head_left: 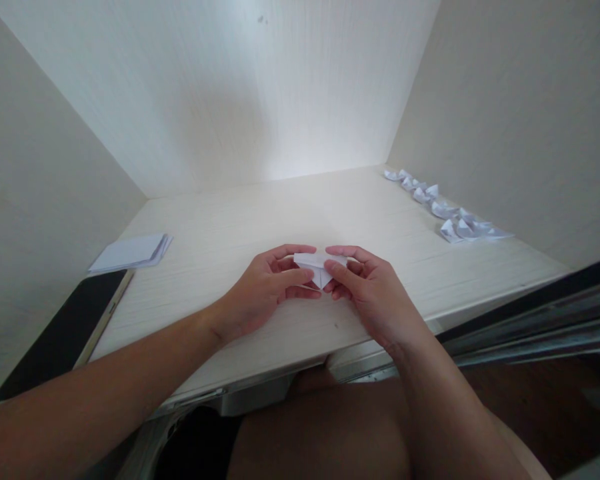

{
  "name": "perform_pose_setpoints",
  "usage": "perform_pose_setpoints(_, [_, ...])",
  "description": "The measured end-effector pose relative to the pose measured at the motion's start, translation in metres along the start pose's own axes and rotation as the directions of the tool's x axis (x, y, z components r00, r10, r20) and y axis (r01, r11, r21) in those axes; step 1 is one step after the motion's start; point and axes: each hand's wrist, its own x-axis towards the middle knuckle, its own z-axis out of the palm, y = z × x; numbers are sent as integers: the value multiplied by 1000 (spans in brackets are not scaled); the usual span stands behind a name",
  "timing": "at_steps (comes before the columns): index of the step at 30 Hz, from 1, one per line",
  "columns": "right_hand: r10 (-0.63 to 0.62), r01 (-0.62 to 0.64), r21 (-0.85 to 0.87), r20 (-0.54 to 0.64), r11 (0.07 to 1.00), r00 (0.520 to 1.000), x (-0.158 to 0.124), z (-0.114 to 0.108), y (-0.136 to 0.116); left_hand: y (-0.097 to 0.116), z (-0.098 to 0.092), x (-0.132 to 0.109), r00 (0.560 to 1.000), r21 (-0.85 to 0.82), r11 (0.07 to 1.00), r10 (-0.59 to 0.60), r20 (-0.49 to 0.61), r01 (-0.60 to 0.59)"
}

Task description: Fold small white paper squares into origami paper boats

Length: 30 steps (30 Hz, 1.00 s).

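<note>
A small folded white paper (321, 261) is held between both hands above the front middle of the white table (220, 233). Its top edge is straight and its lower end narrows to a point. My left hand (270, 283) grips its left side, thumb on the near face and fingers behind. On the right side my right hand (367, 287) pinches it, the thumb pressing near the middle. Parts of the fingers are hidden behind the paper.
Several folded white paper pieces (444, 211) line the table's right side by the wall. At the left lie a stack of white paper sheets (130, 253) and a dark flat device (65, 333) with a light edge. Walls enclose the back and both sides.
</note>
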Motion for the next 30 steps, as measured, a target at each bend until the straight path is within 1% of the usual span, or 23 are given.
perform_pose_setpoints(4, [-33, 35, -66, 33, 997, 999, 0, -2, 1, 1, 1, 1, 999, -6, 1000, -5, -47, 5])
perform_pose_setpoints(9, [-33, 40, -93, 72, 995, 997, -1, -3, 0, 0, 2, 0, 998, 17, 999, 47, -48, -46])
perform_pose_setpoints(12, [-36, 40, -99, 45, 994, 998, 0, 1, 2, -1, 4, -1, 994, 41, 995, 93, -59, -91])
perform_pose_setpoints(15, [-40, 40, -65, 0, 997, 999, 0, 6, 4, -3, 6, -2, 989, 64, 990, 133, -70, -129])
perform_pose_setpoints(18, [-70, 68, -39, -45, 997, 997, 0, 11, 6, -4, 7, -3, 984, 82, 984, 163, -77, -156])
perform_pose_setpoints(22, [-110, 108, -50, -51, 993, 993, -1, 12, 7, -4, 6, -2, 983, 111, 982, 164, -88, -154])
perform_pose_setpoints(26, [-104, 101, -61, -47, 993, 994, -1, 11, 7, -4, 4, -2, 986, 106, 985, 143, -85, -133])
perform_pose_setpoints(30, [-122, 107, -151, -98, 983, 988, -2, 10, 7, -3, 4, -2, 988, 90, 989, 128, -84, -121])
